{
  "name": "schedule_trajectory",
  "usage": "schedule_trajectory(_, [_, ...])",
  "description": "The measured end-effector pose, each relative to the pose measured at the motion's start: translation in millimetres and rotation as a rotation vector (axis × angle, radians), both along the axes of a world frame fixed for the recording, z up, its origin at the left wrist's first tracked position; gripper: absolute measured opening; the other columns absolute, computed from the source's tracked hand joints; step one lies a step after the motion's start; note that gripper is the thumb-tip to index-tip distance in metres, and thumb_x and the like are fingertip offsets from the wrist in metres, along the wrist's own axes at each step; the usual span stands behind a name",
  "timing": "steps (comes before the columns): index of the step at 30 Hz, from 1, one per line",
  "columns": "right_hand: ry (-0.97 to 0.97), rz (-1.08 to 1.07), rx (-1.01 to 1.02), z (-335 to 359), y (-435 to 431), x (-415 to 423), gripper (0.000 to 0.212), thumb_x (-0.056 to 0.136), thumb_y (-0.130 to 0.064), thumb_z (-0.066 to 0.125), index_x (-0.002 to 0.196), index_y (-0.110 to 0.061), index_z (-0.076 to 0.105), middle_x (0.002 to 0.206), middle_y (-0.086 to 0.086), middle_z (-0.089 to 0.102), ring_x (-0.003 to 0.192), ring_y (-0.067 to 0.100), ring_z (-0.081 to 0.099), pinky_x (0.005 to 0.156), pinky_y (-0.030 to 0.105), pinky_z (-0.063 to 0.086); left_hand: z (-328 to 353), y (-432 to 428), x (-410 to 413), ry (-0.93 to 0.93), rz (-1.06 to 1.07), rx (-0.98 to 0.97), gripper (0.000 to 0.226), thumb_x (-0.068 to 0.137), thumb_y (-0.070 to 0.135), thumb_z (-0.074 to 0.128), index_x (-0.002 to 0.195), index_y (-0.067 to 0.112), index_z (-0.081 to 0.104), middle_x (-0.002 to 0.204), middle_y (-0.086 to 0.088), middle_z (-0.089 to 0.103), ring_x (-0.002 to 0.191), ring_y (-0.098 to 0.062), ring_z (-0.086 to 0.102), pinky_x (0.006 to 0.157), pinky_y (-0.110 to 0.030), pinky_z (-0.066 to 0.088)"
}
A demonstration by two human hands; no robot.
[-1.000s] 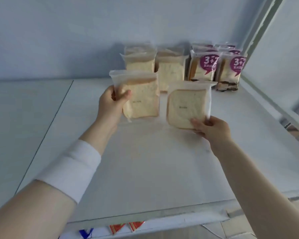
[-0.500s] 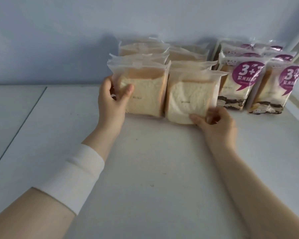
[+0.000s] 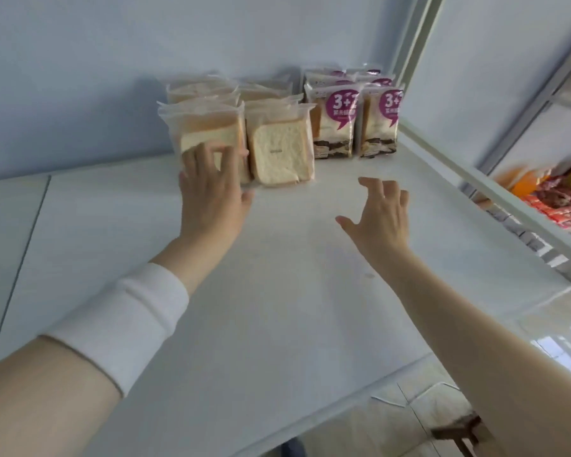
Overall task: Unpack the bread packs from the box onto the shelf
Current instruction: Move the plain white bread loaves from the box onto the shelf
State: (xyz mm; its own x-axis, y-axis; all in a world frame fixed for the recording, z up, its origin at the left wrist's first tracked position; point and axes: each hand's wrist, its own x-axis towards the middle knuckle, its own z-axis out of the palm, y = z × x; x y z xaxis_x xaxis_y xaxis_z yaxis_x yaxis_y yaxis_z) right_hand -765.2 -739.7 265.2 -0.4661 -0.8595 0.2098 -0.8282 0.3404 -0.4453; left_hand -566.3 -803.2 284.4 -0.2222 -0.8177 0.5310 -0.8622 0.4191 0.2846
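A person's left hand [image 3: 211, 196] presses flat, fingers straight, against the front-left bread pack [image 3: 205, 130] on a white shelf [image 3: 277, 308]; its grip is apart, curled round nothing. The right hand [image 3: 379, 212] hovers over the shelf with fingers spread, its grip also apart, clear of the packs. A second pack [image 3: 279, 148] stands just beside the first, with others lined up behind. To the right, purple-labelled packs [image 3: 335, 123] stand near the wall [image 3: 112, 77]. A white sleeve [image 3: 122, 324] covers the left forearm.
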Motion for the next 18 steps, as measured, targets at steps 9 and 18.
schedule_trajectory(9, [0.203,-0.158,0.236,36,203,-99,0.064,0.083,-0.027,0.064,0.137,-0.016,0.032,0.138,0.013,0.031,0.129,0.034,0.028,0.101,0.041,0.038,26,153,-171,-0.606,-0.555,0.158,0.039,0.09,0.013,0.054,0.124,0.021,0.038,0.121,-0.011,0.046,0.113,-0.03,0.044,0.082,-0.039,0.04])
schedule_trajectory(18, [0.021,-0.533,0.47,-38,469,-260,0.054,0.081,-0.028,0.064,0.128,-0.017,0.039,0.13,0.01,0.039,0.119,0.031,0.038,0.093,0.04,0.042,-45,375,-398,-0.826,-0.892,0.171,0.045,0.086,0.015,0.057,0.126,0.018,0.038,0.126,-0.014,0.042,0.118,-0.033,0.04,0.09,-0.045,0.043])
